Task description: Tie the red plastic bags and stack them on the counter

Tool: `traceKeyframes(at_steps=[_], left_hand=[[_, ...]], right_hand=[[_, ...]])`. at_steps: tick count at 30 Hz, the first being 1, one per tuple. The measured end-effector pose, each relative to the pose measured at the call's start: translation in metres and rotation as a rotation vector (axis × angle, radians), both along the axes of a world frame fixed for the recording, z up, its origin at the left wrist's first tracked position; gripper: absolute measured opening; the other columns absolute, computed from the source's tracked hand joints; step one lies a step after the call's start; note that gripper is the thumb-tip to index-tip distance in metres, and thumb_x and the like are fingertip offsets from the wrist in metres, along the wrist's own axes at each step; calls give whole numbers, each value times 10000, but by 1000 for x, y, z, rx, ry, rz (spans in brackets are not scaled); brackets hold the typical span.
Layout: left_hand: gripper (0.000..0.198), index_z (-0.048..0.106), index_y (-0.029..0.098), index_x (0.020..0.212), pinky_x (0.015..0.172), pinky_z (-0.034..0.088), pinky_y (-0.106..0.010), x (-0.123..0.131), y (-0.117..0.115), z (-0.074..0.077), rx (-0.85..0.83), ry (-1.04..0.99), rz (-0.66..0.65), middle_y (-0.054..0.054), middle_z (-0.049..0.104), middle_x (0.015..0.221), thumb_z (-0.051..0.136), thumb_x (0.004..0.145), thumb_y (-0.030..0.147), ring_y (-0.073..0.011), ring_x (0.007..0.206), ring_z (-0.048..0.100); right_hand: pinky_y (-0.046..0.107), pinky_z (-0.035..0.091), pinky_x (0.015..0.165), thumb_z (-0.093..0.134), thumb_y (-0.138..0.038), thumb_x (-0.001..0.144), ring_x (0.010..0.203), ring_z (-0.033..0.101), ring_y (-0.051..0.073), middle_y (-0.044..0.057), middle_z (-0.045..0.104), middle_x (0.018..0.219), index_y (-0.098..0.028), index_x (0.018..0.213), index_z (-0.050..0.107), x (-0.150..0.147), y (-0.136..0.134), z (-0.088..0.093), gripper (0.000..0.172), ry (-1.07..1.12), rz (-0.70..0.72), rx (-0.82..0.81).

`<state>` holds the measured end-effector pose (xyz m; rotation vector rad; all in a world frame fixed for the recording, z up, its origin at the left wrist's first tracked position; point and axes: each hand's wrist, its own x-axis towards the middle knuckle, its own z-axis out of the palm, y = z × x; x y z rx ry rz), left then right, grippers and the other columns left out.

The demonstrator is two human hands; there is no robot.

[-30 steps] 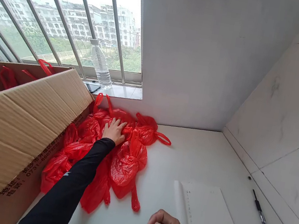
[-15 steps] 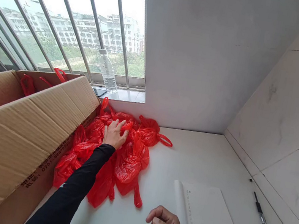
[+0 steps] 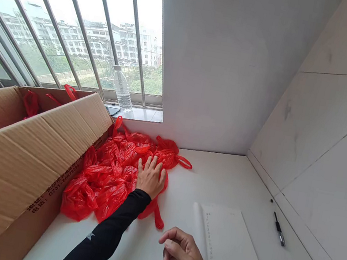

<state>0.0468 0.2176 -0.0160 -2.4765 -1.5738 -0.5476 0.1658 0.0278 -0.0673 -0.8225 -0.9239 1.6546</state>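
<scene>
Several knotted red plastic bags (image 3: 122, 152) lie heaped on the white table, against the side of a cardboard box. My left hand (image 3: 150, 179) rests on the right part of the heap, palm down with its fingers spread, and partly covers one bag. What the bags contain cannot be made out. Near the table's front my right hand (image 3: 183, 255) hovers, its fingers loosely curled and apart, with nothing in it. To the right of that hand lies an open notebook (image 3: 234, 244) with a column of small writing down its left edge.
The tall open cardboard box (image 3: 39, 146) fills the left side, with red bag handles (image 3: 31, 104) showing inside. A water bottle (image 3: 122, 88) and a phone (image 3: 112, 110) are on the windowsill. A black pen (image 3: 279, 229) and its small cap (image 3: 271, 200) lie near the right wall.
My left hand has moved right and nearer, from the middle of the heap to its right-hand bag. The bags beneath have shifted slightly. The head view has turned a little.
</scene>
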Motion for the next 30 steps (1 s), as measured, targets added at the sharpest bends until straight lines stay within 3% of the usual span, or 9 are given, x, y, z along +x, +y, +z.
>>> traceKeyframes(at_steps=[3,7,11,15,19,23,25,27,30], left_hand=[[487,546,192,1396,1228,-28,-549,26,6,5,33,18,-76,-119,363,1591,348,974,334,-299,1487,272],[453,616,220,1330,1218,4,-597,44,31,-3,-38,61,-107,-115,504,1499,412,952,365,-324,1448,350],[459,640,161,1299,1172,67,-692,39,54,-10,-90,47,25,-178,557,1436,440,939,365,-393,1396,414],[454,597,246,1348,1200,47,-642,26,41,2,-39,11,53,-89,553,1459,378,975,385,-321,1444,356],[451,538,288,1392,1236,66,-548,-4,15,19,34,-53,144,-27,485,1522,354,990,374,-235,1454,340],[511,474,138,1443,1202,166,-588,-54,15,30,57,-117,369,-162,402,1560,364,971,301,-308,1450,342],[525,474,91,1436,1162,248,-611,-78,16,31,27,-125,437,-208,455,1513,376,960,290,-343,1416,395],[521,486,109,1433,1162,280,-575,-98,9,31,6,-115,450,-186,489,1494,382,961,305,-326,1417,403],[534,450,158,1471,1208,191,-538,-126,-18,23,34,-92,467,-135,398,1569,330,985,342,-289,1484,286]], right_hand=[[258,473,559,696,-552,825,495,596,118,-15,608,560,-124,925,656,-1,1,-2,442,-13,-4,14],[258,468,563,682,-607,811,504,610,124,-14,607,560,-122,938,649,-1,2,-3,502,-49,26,9],[248,445,566,666,-639,810,520,616,120,-12,610,570,-119,952,641,0,2,-3,539,-69,63,12],[246,433,574,653,-623,835,526,603,112,-12,608,567,-122,955,641,0,0,-1,515,-75,60,21],[243,426,584,658,-605,844,551,606,112,-12,611,595,-132,961,649,1,-4,2,487,-78,52,2],[242,428,604,659,-582,855,579,610,113,-17,607,607,-139,971,650,2,-8,6,458,-92,58,-5],[243,430,607,659,-577,858,580,609,112,-18,608,615,-142,974,648,2,-9,6,450,-103,53,-7],[245,433,610,655,-579,859,584,612,114,-19,608,619,-146,977,646,2,-9,5,449,-111,49,-8],[248,430,606,655,-592,853,574,610,115,-20,606,613,-148,973,643,2,-9,3,460,-115,60,-7]])
